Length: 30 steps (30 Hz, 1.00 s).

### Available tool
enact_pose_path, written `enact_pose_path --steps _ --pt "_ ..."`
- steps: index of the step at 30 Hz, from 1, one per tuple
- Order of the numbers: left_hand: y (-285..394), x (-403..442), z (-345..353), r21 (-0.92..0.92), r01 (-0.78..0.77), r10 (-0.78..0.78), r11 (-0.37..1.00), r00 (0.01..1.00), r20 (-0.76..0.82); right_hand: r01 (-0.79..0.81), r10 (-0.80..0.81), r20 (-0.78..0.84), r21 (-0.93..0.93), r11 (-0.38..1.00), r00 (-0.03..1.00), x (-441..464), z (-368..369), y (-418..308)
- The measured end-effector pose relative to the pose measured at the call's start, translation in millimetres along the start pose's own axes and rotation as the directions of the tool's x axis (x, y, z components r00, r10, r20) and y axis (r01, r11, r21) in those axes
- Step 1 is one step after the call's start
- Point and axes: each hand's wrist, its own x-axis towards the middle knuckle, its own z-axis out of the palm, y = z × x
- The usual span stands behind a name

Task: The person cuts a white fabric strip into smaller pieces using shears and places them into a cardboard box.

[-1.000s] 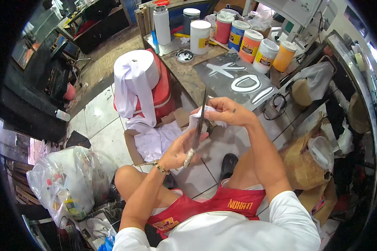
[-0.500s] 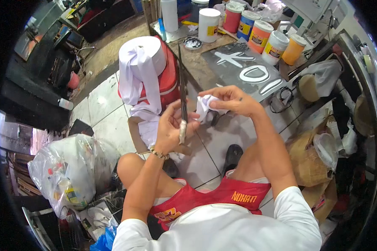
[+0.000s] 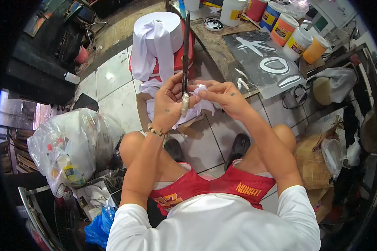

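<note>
My left hand [image 3: 168, 106] is closed around the wrapped handle of a long, dark knife [image 3: 185, 54], its narrow blade pointing away from me. Just right of the handle, my right hand [image 3: 227, 97] pinches a crumpled piece of white cloth [image 3: 202, 89]; the fingertips of both hands are close together there. Beneath the hands, more white cloth lies in an open cardboard box [image 3: 193, 130]. Behind the blade, a wide white roll of cloth strip [image 3: 171, 31] rests on a red container [image 3: 187, 62], with a loose strip [image 3: 142, 62] draped over its side.
To the right, a low table [image 3: 213, 46] bears several paint tubs [image 3: 285, 29] and a dark sheet with white lettering [image 3: 266, 58]. A clear plastic bag of bottles [image 3: 73, 146] stands on the left. Brown cardboard [image 3: 316, 161] lies on the right.
My hands have come closer together, and the white cloth in my right hand is now beside the knife handle. The view has shifted, so the roll and table appear higher and farther right.
</note>
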Motion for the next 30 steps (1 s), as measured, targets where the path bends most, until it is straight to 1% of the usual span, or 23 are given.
enact_pose_path --steps 1,2,3,4,6,7,9,10,12,13,15,17,19,20,21,22,23,24,25,26,28,29,30 --pt "-4.5 0.8 -1.4 0.011 -0.053 0.053 0.999 0.999 -0.007 -0.005 0.005 0.002 0.003 1.000 1.000 0.2 -0.1 2.2" --pt "-7.4 1.2 -3.2 0.077 -0.075 0.078 0.994 0.996 -0.034 0.004 -0.004 0.011 -0.044 0.999 1.000 0.0 -0.5 4.9" --pt "-4.8 1.4 -4.6 0.079 -0.070 0.073 0.994 0.997 -0.037 0.014 -0.013 0.019 -0.091 0.996 1.000 0.0 0.0 6.2" --pt "1.0 1.6 -7.3 0.123 -0.091 0.098 0.988 0.994 -0.053 0.012 -0.010 0.020 -0.088 0.996 1.000 0.3 1.0 6.2" --pt "5.6 4.2 -22.1 0.229 -0.100 0.129 0.968 0.985 -0.115 0.063 -0.068 -0.044 -0.107 0.992 0.997 1.3 3.9 2.3" --pt "8.3 7.1 -32.7 0.350 -0.178 0.227 0.920 0.968 -0.104 0.062 -0.067 -0.043 -0.104 0.993 0.997 2.2 1.4 -1.3" --pt "23.2 6.6 -56.9 0.664 -0.058 0.218 0.745 0.963 -0.160 0.053 -0.059 -0.088 -0.073 0.996 0.994 2.8 -10.2 -12.0" --pt "26.4 6.9 -70.3 0.665 -0.056 0.216 0.745 0.963 -0.161 0.103 -0.113 -0.106 -0.095 0.990 0.988 1.8 -12.9 -19.1" --pt "29.1 7.9 -92.5 0.881 0.035 0.230 0.472 0.960 -0.162 0.138 -0.151 -0.147 -0.093 0.986 0.978 -0.9 -20.1 -28.4" --pt "27.7 7.7 -98.6 0.880 0.039 0.229 0.473 0.959 -0.165 0.175 -0.191 -0.187 -0.095 0.980 0.964 -1.9 -23.9 -31.6" --pt "23.4 6.7 -109.7 0.939 0.184 0.175 0.291 0.955 -0.242 0.177 -0.197 -0.200 -0.113 0.978 0.960 -2.1 -30.4 -35.5" --pt "8.9 9.3 -123.4 0.948 0.191 0.189 0.256 0.952 -0.243 0.148 -0.156 -0.229 -0.054 0.988 0.961 -1.8 -33.7 -39.3" --pt "11.5 11.2 -117.3 0.952 0.286 0.235 0.111 0.923 -0.305 0.137 -0.152 -0.237 -0.078 0.987 0.960 -0.3 -36.7 -40.4" --pt "13.2 10.8 -112.6 0.942 0.307 0.192 0.136 0.925 -0.329 0.127 -0.149 -0.248 -0.103 0.986 0.957 0.3 -38.7 -41.0" --pt "13.1 10.2 -105.6 0.943 0.301 0.199 0.138 0.925 -0.324 0.135 -0.158 -0.247 -0.109 0.985 0.956 1.2 -42.1 -40.9" --pt "12.8 10.1 -99.1 0.803 0.232 0.069 0.550 0.945 -0.320 0.141 -0.169 -0.248 -0.127 0.982 0.954 1.8 -46.6 -40.3" --pt "11.7 10.6 -91.5 0.491 0.170 -0.048 0.855 0.967 -0.252 0.147 -0.181 -0.251 -0.148 0.978 0.951 1.8 -50.9 -41.9" --pt "9.9 11.5 -81.6 0.315 0.182 -0.135 0.932 0.977 -0.166 0.153 -0.190 -0.255 -0.159 0.975 0.948 0.8 -54.2 -45.8" --pt "16.1 6.5 -63.8 0.206 0.201 -0.192 0.958 0.980 -0.061 0.145 -0.182 -0.270 -0.151 0.978 0.945 -0.9 -57.1 -49.8" --pt "11.4 1.5 -49.5 -0.006 0.198 -0.197 0.980 0.977 0.085 0.138 -0.174 -0.284 -0.143 0.980 0.943 -2.4 -59.9 -53.8" --pt "2.6 -6.8 -28.8 -0.098 0.281 -0.230 0.955 0.905 0.359 0.133 -0.179 -0.301 -0.168 0.977 0.936 -5.8 -65.5 -61.8" --pt "-9.4 -11.4 -22.6 -0.128 0.409 -0.301 0.903 0.819 0.489 0.123 -0.176 -0.317 -0.179 0.976 0.932 -7.2 -69.2 -65.4" --pt "-7.0 -19.8 -2.3 -0.187 0.499 -0.341 0.846 0.776 0.530 0.129 -0.182 -0.332 -0.176 0.976 0.925 -7.5 -75.0 -66.0"
